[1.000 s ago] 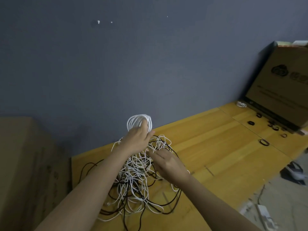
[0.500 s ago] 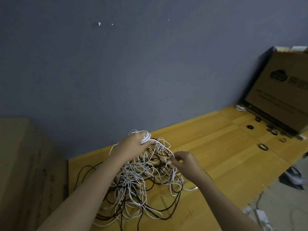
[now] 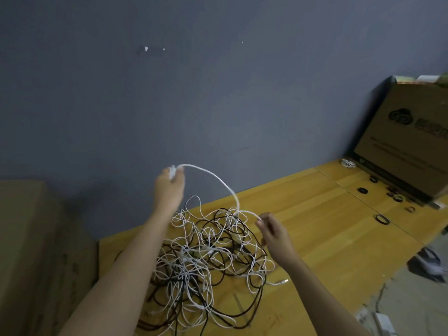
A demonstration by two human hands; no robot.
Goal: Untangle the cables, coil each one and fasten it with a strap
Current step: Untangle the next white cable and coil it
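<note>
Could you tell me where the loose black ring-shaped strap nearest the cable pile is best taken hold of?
Pinch the rim of the black ring-shaped strap from above, at its near edge: it lies flat and alone on the yellow wooden table, with its open centre leaving room for a finger.

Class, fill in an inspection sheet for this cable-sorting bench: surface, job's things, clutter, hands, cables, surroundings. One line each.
Surface: yellow wooden bench top, against the wall.
Job's things: tangled heap of white and black cables; black strap rings lying near the box.
Clutter: small white coil at the far end of the bench.
Hands: left hand raised, gripping a white cable; right hand pinching the same cable lower down.
Cables: the white cable arcs between both hands; the rest is still knotted.
Surroundings: grey-blue wall; printed brown cardboard box on the right; plain brown carton on the left.
</note>
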